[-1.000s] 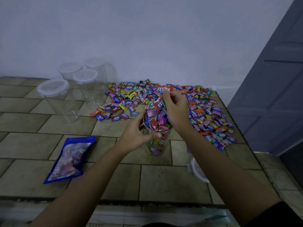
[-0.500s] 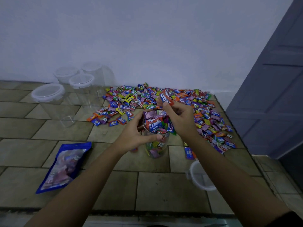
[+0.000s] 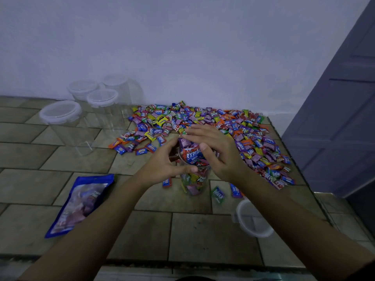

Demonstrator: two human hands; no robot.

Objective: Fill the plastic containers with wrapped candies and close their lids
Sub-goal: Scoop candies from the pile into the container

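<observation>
The clear container (image 3: 193, 183) stands upright at the middle of the tiled counter (image 3: 50, 159), long axis vertical, mouth up, heaped with candies. The left hand (image 3: 162, 167) grasps its upper wall. The right hand (image 3: 219, 151) lies flat over the heap, fingers straight. Candy pile (image 3: 203, 122) at twelve to two o'clock, loose lid (image 3: 253, 226) at four, blue bag (image 3: 81, 201) at eight, lidded empty containers (image 3: 60, 116) at ten.
</observation>
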